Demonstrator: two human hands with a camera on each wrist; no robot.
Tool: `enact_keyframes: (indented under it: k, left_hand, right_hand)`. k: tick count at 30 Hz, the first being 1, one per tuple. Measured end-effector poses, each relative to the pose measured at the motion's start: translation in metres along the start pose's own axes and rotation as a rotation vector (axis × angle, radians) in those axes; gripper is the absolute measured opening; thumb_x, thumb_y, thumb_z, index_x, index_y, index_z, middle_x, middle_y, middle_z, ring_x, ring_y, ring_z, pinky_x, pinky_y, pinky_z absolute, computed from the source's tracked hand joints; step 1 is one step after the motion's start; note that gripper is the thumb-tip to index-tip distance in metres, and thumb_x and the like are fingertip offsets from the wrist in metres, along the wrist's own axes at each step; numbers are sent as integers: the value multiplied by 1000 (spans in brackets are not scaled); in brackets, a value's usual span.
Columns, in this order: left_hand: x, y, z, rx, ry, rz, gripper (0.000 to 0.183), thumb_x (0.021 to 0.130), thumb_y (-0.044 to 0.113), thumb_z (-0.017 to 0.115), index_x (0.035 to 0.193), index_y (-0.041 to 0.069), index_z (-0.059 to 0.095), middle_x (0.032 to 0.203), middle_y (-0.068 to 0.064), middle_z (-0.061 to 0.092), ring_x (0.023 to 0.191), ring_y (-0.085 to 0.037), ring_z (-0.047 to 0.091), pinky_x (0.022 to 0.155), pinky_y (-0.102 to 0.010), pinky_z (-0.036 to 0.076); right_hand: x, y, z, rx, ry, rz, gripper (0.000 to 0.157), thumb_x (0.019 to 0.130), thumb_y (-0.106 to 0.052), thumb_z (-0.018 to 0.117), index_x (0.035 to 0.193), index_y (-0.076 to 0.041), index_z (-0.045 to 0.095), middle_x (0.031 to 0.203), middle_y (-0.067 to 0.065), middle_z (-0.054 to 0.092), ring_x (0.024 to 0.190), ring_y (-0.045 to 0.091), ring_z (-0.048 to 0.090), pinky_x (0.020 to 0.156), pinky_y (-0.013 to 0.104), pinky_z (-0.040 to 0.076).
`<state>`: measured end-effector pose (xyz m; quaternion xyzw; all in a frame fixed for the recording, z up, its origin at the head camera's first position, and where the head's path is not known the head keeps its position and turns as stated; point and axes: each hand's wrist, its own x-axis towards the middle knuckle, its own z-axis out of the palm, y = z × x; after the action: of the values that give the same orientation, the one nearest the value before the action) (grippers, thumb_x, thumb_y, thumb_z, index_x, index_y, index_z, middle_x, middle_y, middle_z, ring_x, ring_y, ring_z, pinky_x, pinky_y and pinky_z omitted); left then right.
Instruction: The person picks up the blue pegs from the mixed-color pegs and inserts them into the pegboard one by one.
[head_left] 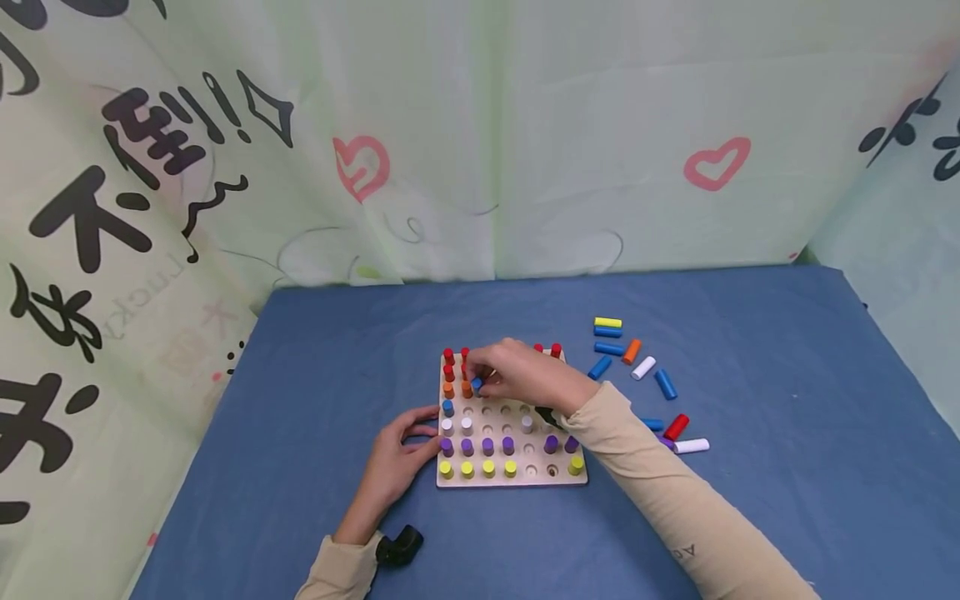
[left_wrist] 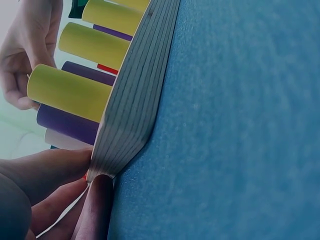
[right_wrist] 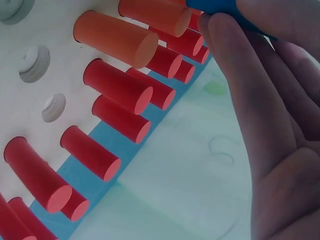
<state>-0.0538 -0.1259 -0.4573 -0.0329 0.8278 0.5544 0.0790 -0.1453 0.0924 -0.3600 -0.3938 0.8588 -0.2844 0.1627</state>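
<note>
Blue peg (head_left: 477, 384) pinched in my right hand (head_left: 525, 371), over the wooden pegboard (head_left: 542, 480) near an orange peg (head_left: 467, 389); my left hand (head_left: 393, 458) grips the board's left edge between thumb and fingers.

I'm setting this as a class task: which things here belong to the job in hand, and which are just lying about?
Belong to the job:
board, gripped by the left hand
blue peg, in the right hand
standing pegs, set in the board
loose pegs, probably: their colours match

Just around it:
cloth under the board
backdrop
camera on the left wrist
</note>
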Motion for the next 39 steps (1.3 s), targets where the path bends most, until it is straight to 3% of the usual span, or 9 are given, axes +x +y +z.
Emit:
enact_keyframes:
  k: [10,18,29,39]
  left_hand:
    - [0,1,0,-11,-1,-1,43,92,10,71,133,7,60,132,-13,61,102,-22,65,80,-28,59]
    - [-2,1,1,-10,-5,36,44,92,9,71,134,7,60,133,-13,61,103,-23,65,81,-29,59]
    - [-1,1,0,-23,-4,38,44,91,9,71,134,7,60,131,-12,61,100,-23,66,80,-28,59]
    - [-2,1,-1,-20,-12,22,44,92,9,71,135,6,59,130,-13,61,100,-22,66,80,-28,59]
  right_hand:
    - [8,-2,1,-8,-33,-43,8,91,0,68,97,-5,68,92,4,70,86,10,67,77,25,56]
    - [13,-6,3,-85,-50,-31,10,90,-3,71,99,-6,71,91,2,70,80,9,63,75,22,54]
    - [15,-6,9,-54,-66,-62,11,86,-2,75,96,-8,73,91,3,72,82,11,66,78,24,56]
    - [16,-6,14,-93,-103,-28,13,85,-5,77,97,-9,73,92,3,71,83,11,64,81,23,56]
